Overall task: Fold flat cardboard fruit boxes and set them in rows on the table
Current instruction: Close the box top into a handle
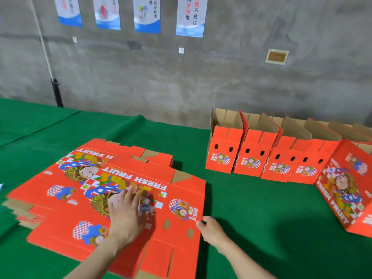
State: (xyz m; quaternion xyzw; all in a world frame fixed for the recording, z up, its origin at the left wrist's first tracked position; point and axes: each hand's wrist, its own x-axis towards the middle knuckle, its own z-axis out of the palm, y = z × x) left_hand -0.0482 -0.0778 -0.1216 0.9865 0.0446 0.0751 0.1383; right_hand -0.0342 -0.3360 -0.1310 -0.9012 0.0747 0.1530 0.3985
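left hand (128, 215) flat on top flat box (124, 206); right hand (209, 230) pinching edge; folded boxes (261, 160) beyond.

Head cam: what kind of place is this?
Likely a fruit packing workshop: a stack of flat red fruit boxes and a row of folded ones on a green-covered table, notice posters on bare concrete.

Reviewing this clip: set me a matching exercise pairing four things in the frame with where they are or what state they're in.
Things:
1. left hand
2. right hand
3. top flat box
4. row of folded boxes

States:
A. standing upright by the wall
B. pinching a cardboard edge
C. pressed palm-down on print
D. lying flat on a stack

Pairs: 1-C, 2-B, 3-D, 4-A
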